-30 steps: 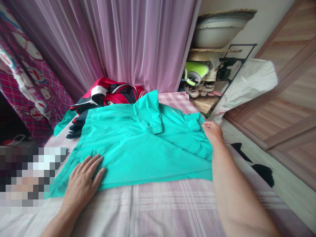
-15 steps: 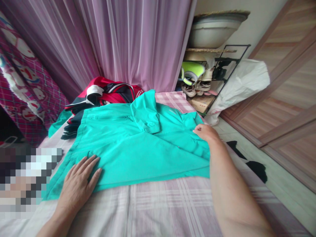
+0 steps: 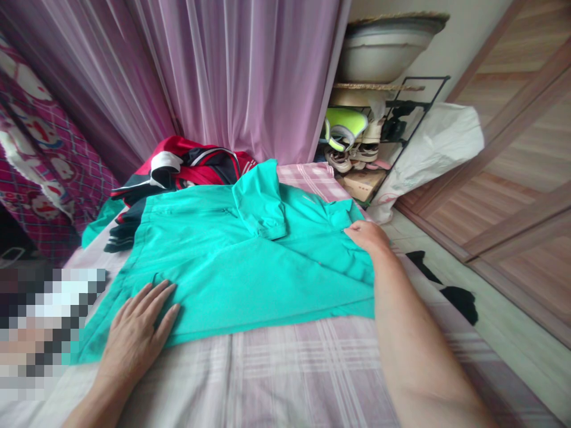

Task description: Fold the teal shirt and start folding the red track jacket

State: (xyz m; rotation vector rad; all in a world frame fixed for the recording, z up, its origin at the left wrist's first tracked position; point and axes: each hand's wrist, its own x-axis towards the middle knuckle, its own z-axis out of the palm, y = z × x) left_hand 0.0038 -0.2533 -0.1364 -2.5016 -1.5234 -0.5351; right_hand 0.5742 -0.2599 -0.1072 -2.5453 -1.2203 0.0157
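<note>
A teal-green jacket [image 3: 250,279] lies spread on its side across the bed, one sleeve [image 3: 261,205] folded over its front. Near the hem, my left hand [image 3: 138,324] rests flat on the fabric with its fingers stretched out. By the collar at the right end, my right hand [image 3: 366,233] is closed in a pinch on the jacket, close to its front zipper line. Exactly what sits between those fingertips is hidden.
A plaid sheet [image 3: 285,368] covers the bed. Behind the jacket lies a heap of red and navy clothes [image 3: 200,163] against a purple curtain [image 3: 250,77]. At the right stand a shoe rack [image 3: 414,106], a white bag [image 3: 432,148] and wooden doors [image 3: 504,178].
The whole view has shifted slightly, so everything appears a little further left. Both hands stay at about the same places on the jacket, the left flat and the right pinching.
</note>
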